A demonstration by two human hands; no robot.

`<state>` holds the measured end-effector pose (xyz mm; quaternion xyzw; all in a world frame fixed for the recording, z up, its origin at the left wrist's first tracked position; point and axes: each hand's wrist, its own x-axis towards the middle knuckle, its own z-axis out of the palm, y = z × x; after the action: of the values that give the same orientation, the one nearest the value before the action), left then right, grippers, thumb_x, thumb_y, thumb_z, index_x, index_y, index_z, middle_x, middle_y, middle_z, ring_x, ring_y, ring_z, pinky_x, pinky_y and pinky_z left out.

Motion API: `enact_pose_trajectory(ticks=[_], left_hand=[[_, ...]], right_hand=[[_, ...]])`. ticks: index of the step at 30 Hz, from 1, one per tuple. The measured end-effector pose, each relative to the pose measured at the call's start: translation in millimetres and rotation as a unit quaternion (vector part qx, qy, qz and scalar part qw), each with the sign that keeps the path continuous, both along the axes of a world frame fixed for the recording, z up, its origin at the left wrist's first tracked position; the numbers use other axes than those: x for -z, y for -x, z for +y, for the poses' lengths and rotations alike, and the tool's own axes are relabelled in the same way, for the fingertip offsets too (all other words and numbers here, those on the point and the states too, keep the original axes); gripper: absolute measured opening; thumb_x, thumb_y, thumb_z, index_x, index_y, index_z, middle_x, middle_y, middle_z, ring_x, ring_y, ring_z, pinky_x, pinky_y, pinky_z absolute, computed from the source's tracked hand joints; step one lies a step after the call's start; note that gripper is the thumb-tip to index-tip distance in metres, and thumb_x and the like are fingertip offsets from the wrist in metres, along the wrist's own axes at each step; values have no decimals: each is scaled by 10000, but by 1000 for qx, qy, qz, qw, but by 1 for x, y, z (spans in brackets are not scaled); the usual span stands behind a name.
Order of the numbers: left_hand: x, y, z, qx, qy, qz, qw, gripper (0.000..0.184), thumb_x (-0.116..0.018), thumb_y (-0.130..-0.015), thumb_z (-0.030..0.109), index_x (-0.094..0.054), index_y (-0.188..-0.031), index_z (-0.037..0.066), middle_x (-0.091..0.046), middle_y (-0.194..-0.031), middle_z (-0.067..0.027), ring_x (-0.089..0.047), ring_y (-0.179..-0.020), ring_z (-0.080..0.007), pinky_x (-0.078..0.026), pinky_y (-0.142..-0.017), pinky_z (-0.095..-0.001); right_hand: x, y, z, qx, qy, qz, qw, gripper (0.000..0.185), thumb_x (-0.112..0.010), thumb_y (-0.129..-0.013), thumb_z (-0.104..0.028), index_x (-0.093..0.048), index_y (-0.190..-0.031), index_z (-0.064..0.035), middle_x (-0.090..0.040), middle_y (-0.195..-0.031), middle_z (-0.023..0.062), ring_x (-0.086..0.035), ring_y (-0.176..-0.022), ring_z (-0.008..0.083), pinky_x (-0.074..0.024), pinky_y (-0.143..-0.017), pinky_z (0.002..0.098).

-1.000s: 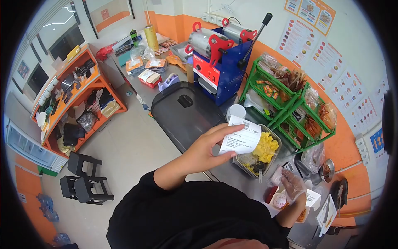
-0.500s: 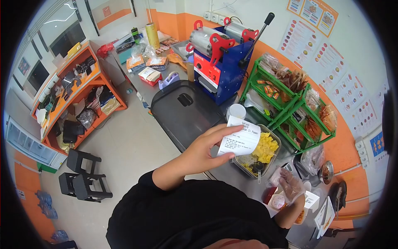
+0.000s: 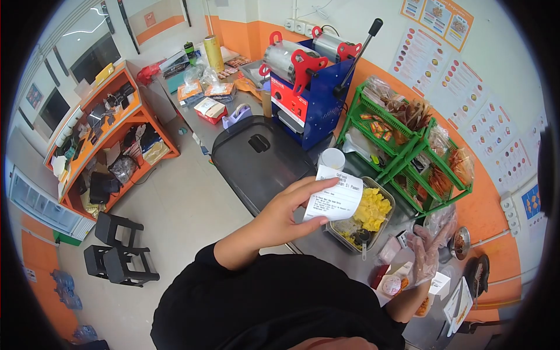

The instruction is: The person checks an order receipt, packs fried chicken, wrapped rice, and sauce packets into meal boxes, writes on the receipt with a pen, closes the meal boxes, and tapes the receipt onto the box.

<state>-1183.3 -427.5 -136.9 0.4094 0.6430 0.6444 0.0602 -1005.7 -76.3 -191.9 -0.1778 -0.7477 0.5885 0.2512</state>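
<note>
My left hand (image 3: pixel 279 220) pinches a printed paper receipt (image 3: pixel 334 197) between thumb and fingers, its text facing me. Behind the receipt stands a metal tray (image 3: pixel 385 228) with yellow food pieces (image 3: pixel 371 211) and a dark-headed spoon (image 3: pixel 362 238). My right hand (image 3: pixel 427 252), in a clear plastic glove, hovers over the right side of the counter with fingers stretched out and apart; I see nothing held in it. Below it are an open white food box (image 3: pixel 440 284) with orange food and a round lidded cup (image 3: pixel 392 284). A plastic bag (image 3: pixel 441 220) lies just beyond its fingertips.
Green tiered baskets (image 3: pixel 402 146) with packets stand against the wall. A blue and red sealing machine (image 3: pixel 318 87) is behind a dark lid (image 3: pixel 256 160). At the right are a metal bowl (image 3: pixel 461 242) and a white board (image 3: pixel 459 306). Black stools (image 3: pixel 119 227) stand on the floor.
My right hand has moved up and away from the box, its fingers now stretched toward the plastic bag. The left hand and receipt have shifted only slightly left.
</note>
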Motion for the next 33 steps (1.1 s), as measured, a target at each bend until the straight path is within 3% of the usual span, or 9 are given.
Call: enact_pose_trajectory(ticks=[5, 7, 8, 10, 20, 22, 33], left_hand=[[-1, 1, 0, 2, -1, 0, 1000, 669, -708, -846, 10, -497, -1472, 117, -526, -1356, -112, -559, -1170, -218, -474, -926, -301], [-3, 1, -2, 28, 25, -41, 998, 681, -697, -850, -74, -460, -1481, 26, -432, -1456, -134, -448, -1375, -237, -345, -1150, -361], [-1, 1, -2, 29, 25, -41, 998, 681, -697, -850, -74, -460, -1481, 26, -432, -1456, -134, -448, -1375, -237, -345, -1150, -361], [4, 3, 1, 2, 0, 1, 1000, 666, -714, -849, 22, -500, -1472, 121, -530, -1358, -107, -559, -1148, -209, -470, -908, -300], [9, 3, 0, -1, 2, -3, 1000, 669, -723, -850, 39, -502, -1473, 139, -524, -1379, -106, -556, -1141, -202, -471, -893, -299], [9, 3, 0, -2, 1, -2, 1000, 671, -726, -850, 44, -500, -1474, 140, -524, -1380, -106, -556, -1141, -200, -472, -894, -299], [11, 5, -2, -3, 7, 10, 1000, 678, -730, -843, 44, -496, -1474, 124, -541, -1324, -94, -551, -1080, -179, -461, -845, -279]], right_hand=[[10, -4, 3, -8, -52, -84, 995, 972, -610, -987, -209, 143, -1601, -214, -570, -1290, 226, -665, -1012, 294, -556, -885, 376], [9, -2, 0, -9, 41, -22, 999, 1033, -648, -955, -129, 150, -1602, -231, -544, -1273, 206, -634, -983, 256, -534, -877, 362], [8, -2, 0, -7, 42, -22, 999, 1033, -648, -955, -129, 150, -1602, -231, -544, -1273, 206, -634, -983, 256, -534, -877, 362], [7, -3, -1, 2, 50, -4, 999, 1041, -663, -960, -159, 154, -1601, -229, -541, -1276, 211, -628, -969, 246, -531, -873, 361], [17, -10, 7, -6, 43, -52, 998, 1054, -675, -952, -177, 153, -1602, -225, -532, -1276, 212, -599, -961, 225, -498, -905, 361], [24, -11, 13, -8, -24, -50, 998, 992, -637, -975, -235, 127, -1605, -180, -558, -1274, 219, -668, -955, 244, -546, -853, 334], [41, -21, 38, -8, -140, -173, 975, 970, -618, -971, -237, 112, -1610, -203, -587, -1226, 201, -651, -926, 232, -553, -819, 339]])
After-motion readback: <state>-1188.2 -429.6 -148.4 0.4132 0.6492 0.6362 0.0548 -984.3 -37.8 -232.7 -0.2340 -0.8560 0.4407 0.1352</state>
